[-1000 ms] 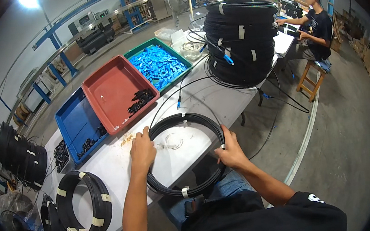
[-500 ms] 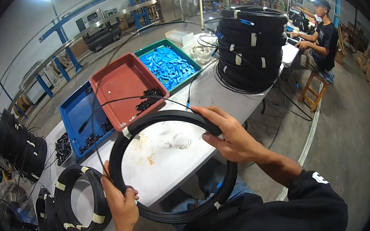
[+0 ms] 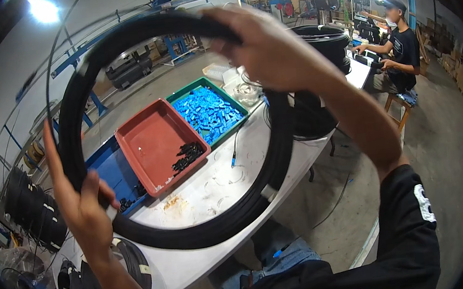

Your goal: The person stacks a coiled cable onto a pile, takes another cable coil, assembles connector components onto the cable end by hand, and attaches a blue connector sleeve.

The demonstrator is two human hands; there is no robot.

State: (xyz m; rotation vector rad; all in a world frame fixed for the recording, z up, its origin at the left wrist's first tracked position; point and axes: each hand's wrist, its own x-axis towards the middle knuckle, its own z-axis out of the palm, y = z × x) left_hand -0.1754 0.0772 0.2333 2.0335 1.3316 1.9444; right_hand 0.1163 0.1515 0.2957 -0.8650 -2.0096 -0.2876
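Note:
A large coil of black cable (image 3: 196, 234), bound with pale tape, is held up over the table between my two hands. My left hand (image 3: 87, 207) grips its left side, the thumb on the inner edge. Around the upper right of the ring my right hand (image 3: 266, 47) is wrapped, slightly blurred by motion. A loose cable end rises from the coil's left side past the top edge. Through the ring I see a blue-tipped cable end (image 3: 233, 159) lying on the white table (image 3: 214, 194).
Behind the coil sit a red tray (image 3: 154, 135) with black parts, a green tray (image 3: 245, 111) of blue pieces and a blue tray (image 3: 100, 158). Stacked coils (image 3: 319, 36) stand at the right, others (image 3: 35, 207) at the left. A co-worker (image 3: 402, 50) sits far right.
Both hands have raised the coil from low over the table's near edge, up and toward the left. It now looks larger and covers part of the right stack.

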